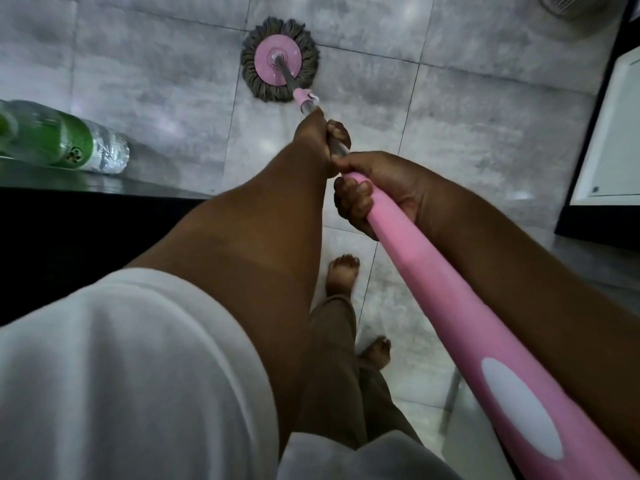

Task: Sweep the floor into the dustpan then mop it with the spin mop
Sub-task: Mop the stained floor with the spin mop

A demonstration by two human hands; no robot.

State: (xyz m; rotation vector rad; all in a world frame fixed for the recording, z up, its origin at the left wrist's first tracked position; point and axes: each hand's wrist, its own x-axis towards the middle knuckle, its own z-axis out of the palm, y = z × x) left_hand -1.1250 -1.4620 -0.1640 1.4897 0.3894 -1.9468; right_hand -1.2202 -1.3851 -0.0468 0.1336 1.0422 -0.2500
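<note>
The spin mop's round head, a pink disc ringed with grey-brown strands, lies flat on the grey tiled floor ahead of me. Its metal shaft runs back toward me into a thick pink handle with a white oval patch. My left hand is closed around the metal shaft, further down the pole. Just behind it, my right hand grips the front end of the pink handle. No dustpan or bucket is in view.
A clear plastic bottle with a green label lies on a dark ledge at the left. A white panel in a dark frame stands at the right. My bare feet are on the tiles below the pole.
</note>
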